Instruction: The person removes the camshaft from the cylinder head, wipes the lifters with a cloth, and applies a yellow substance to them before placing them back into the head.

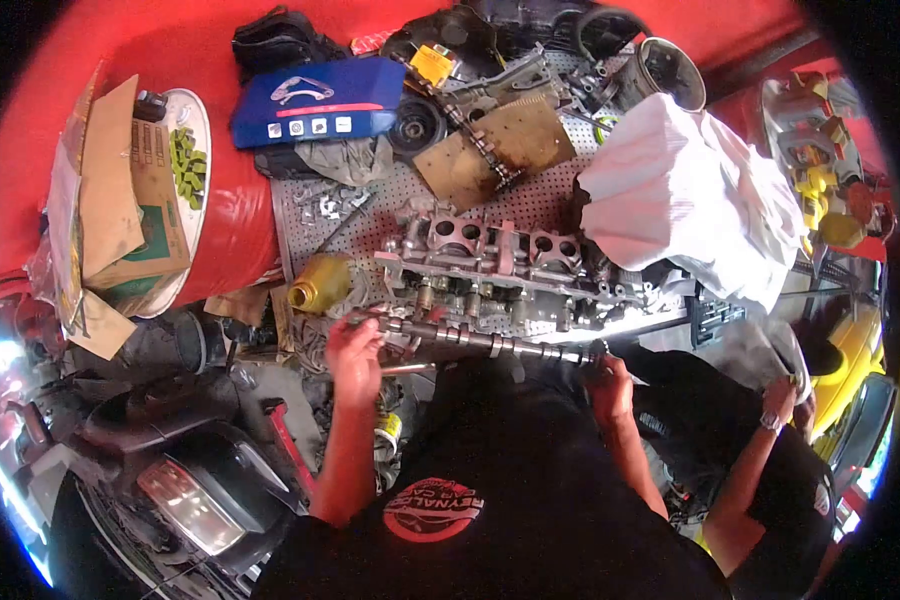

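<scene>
A long metal camshaft (495, 344) with several lobes spans the space between my two hands, just in front of the bench. My left hand (356, 358) grips its left end with the fingers pinched round it. At the other end my right hand (608, 385) is closed on the shaft, its fingers partly hidden. Right behind the camshaft lies a metal cylinder head (490, 262) on the perforated bench top (300, 235). A second camshaft (482, 150) rests on a stained piece of cardboard (530, 140) further back.
A yellow bottle (320, 284) stands left of the cylinder head, a white cloth (685, 190) to its right. Behind are a blue box (315, 105) and a metal cylinder (668, 75). At left sits a cardboard box (120, 190). A co-worker's hand (782, 400) holds a cloth at right.
</scene>
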Action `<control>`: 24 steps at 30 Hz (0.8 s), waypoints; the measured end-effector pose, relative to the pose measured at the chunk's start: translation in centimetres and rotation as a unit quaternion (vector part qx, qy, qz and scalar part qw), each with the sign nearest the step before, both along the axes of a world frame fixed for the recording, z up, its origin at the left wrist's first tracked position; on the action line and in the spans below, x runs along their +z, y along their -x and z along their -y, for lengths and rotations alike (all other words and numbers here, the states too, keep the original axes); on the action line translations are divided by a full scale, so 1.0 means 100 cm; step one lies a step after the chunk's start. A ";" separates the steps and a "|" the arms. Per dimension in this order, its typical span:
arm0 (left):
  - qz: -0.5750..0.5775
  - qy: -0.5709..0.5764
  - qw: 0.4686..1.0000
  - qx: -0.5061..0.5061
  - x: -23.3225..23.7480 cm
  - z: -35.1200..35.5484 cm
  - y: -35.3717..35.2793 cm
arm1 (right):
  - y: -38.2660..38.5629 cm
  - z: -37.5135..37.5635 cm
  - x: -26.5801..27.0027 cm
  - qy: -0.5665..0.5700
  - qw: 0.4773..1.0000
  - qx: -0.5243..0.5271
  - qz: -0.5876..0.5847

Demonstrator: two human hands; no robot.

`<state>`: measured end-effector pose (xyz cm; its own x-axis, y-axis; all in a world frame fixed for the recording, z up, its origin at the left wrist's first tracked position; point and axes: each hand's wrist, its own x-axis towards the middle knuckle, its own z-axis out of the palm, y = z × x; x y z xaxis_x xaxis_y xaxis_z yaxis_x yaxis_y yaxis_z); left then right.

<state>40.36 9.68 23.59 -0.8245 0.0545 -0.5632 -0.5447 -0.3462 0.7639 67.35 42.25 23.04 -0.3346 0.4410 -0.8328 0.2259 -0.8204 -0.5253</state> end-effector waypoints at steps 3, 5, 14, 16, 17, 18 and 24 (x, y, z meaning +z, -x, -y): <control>-0.087 0.024 0.996 0.012 0.071 -0.010 0.040 | 0.038 0.010 0.047 -0.008 0.999 -0.003 -0.053; -0.127 0.045 0.991 0.027 0.109 -0.018 0.073 | 0.070 0.012 0.074 -0.012 0.997 0.019 -0.070; -0.227 0.081 0.969 -0.049 0.155 -0.120 0.297 | 0.271 -0.038 0.033 0.007 0.977 0.069 -0.202; -0.191 0.049 0.979 -0.053 0.115 -0.146 0.343 | 0.295 -0.051 0.003 0.024 0.987 -0.008 -0.159; -0.160 0.057 0.983 -0.062 0.101 -0.163 0.355 | 0.303 -0.061 -0.018 0.028 0.989 -0.025 -0.146; -0.149 0.090 0.983 -0.056 0.089 -0.180 0.361 | 0.310 -0.069 -0.034 0.031 0.991 -0.045 -0.126; -0.054 0.140 0.985 -0.082 0.007 -0.272 0.410 | 0.332 -0.097 -0.055 0.026 0.989 -0.144 -0.010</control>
<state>-0.59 36.87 24.27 -0.8738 0.0467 -0.4840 -0.4855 -0.0270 0.8738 34.17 51.92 17.49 -0.2183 0.4765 -0.8517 -0.0313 -0.8757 -0.4819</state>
